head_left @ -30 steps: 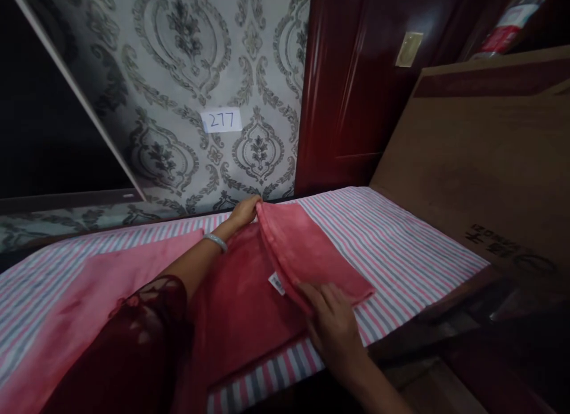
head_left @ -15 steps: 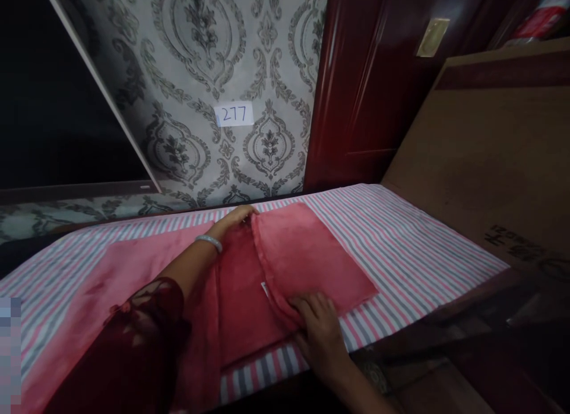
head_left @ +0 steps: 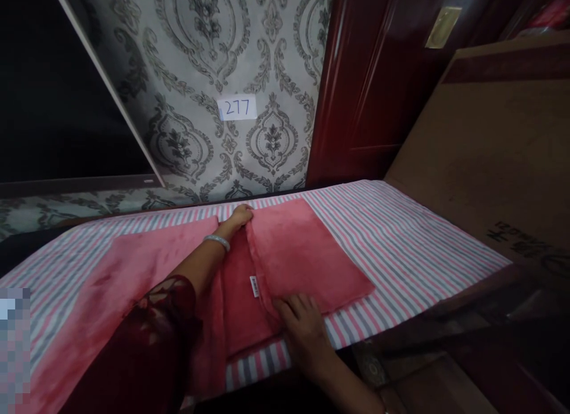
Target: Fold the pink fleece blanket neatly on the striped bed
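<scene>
A pink fleece cloth (head_left: 307,256) lies on a striped surface (head_left: 401,247), its right part folded over towards the left. My left hand (head_left: 239,215) grips the far corner of the folded flap near the wall. At the near edge of the flap my right hand (head_left: 299,322) pinches the fabric. A small white label (head_left: 254,286) shows on the darker layer beneath, just left of the fold edge. The rest of the cloth (head_left: 133,271) spreads out flat to the left under my left arm, which wears a silver bracelet (head_left: 217,240).
Patterned wallpaper with a paper tag reading 277 (head_left: 237,107) rises behind the surface. A dark red door (head_left: 369,87) stands at the back right. A large brown cardboard box (head_left: 494,141) leans along the right side. A dark opening fills the upper left.
The folded flap has been carried further left and laid down flatter. Both hands moved left with it, and the white label now lies exposed left of the fold.
</scene>
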